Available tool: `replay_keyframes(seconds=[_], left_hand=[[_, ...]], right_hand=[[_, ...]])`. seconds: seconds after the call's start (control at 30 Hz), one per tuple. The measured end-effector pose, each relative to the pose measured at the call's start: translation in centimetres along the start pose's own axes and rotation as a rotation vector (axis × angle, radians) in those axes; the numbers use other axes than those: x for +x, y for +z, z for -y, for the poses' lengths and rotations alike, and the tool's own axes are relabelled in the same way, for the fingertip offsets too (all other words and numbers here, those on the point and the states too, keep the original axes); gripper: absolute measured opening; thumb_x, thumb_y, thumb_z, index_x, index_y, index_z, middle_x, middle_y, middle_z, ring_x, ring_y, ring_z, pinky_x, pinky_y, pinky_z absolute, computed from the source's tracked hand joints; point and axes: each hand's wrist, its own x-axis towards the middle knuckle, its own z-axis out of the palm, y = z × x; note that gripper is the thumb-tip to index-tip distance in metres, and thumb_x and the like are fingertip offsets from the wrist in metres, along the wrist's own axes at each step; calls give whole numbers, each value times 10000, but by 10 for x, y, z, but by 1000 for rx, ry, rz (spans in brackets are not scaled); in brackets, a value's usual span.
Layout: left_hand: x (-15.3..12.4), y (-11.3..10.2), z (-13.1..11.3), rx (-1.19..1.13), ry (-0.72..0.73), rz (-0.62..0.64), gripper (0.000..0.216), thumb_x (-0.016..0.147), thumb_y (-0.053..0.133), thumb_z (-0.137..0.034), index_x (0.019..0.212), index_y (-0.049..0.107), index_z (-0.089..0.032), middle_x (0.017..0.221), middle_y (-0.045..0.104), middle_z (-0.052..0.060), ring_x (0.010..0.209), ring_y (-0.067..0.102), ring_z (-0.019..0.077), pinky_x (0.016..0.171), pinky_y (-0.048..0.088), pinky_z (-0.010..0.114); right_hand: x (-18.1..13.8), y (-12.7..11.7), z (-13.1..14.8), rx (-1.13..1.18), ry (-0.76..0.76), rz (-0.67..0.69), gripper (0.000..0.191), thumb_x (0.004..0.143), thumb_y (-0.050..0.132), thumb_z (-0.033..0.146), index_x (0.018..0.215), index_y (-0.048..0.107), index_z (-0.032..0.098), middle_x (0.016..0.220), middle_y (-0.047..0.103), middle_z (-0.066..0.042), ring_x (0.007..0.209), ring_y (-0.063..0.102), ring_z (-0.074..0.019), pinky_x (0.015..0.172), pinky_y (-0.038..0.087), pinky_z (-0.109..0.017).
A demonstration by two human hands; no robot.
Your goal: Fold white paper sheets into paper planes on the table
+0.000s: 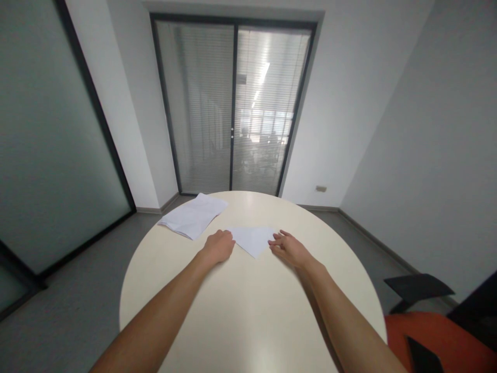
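A white sheet of paper (253,240), in the shape of a triangle with one point towards me, lies on the round table (244,311). At its left corner is my left hand (220,245), with the fingers curled and closed on the paper's edge. My right hand (289,248) is by the right corner, its fingers apart and slightly bent, the tips at or just beside the paper. Whether those fingertips touch it is hard to tell.
A stack of white paper sheets (194,213) lies at the table's far left edge. An office chair with a red seat (438,339) and black armrest (419,286) stands at the right. Beyond the table is a glass door with blinds (202,114).
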Motion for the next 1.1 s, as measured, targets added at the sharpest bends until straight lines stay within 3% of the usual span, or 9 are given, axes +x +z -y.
replay_keyframes(seconds=[0.2, 0.37, 0.57, 0.73, 0.87, 1.1], left_hand=[[11, 14, 18, -158, 33, -183, 284, 966, 432, -281, 957, 698, -182, 1085, 679, 141, 1065, 589, 283, 898, 467, 387], [17, 22, 28, -210, 45, -245, 191, 941, 512, -254, 929, 687, -178, 1041, 662, 118, 1029, 580, 254, 910, 457, 364], [22, 28, 38, -297, 142, -267, 94, 896, 600, -236, 844, 653, -179, 909, 661, 74, 969, 588, 229, 902, 459, 350], [24, 35, 43, -369, 223, -274, 32, 872, 612, -188, 889, 637, -179, 1012, 680, 82, 1038, 597, 230, 954, 457, 353], [24, 36, 45, -385, 242, -258, 129, 877, 602, -206, 997, 646, -184, 1085, 682, 81, 1079, 594, 234, 991, 451, 361], [23, 37, 46, -374, 245, -227, 277, 888, 579, -234, 1154, 638, -185, 1209, 660, 95, 1162, 572, 237, 1056, 430, 381]], right_hand=[[0, -2, 7, 138, 44, 15, 304, 931, 528, 308, 1104, 761, 217, 1262, 698, -52, 1324, 535, -249, 1219, 233, -460], [-1, -5, 12, 104, 170, -44, 360, 926, 543, 291, 1246, 696, 229, 1337, 654, -64, 1330, 522, -270, 1110, 389, -397], [1, -4, 10, 33, 252, -113, 360, 914, 553, 310, 1221, 710, 207, 1120, 752, -83, 1002, 690, -238, 879, 493, -319], [2, -3, 9, 78, 268, -108, 337, 872, 595, 276, 1171, 730, 197, 995, 764, -79, 876, 687, -210, 775, 485, -286], [3, 0, 8, 111, 280, -122, 329, 868, 582, 265, 1144, 734, 171, 934, 762, -86, 813, 679, -204, 740, 484, -287], [3, 1, 5, 125, 170, -132, 216, 847, 588, 277, 886, 776, 178, 1045, 746, -106, 938, 674, -225, 845, 497, -305]])
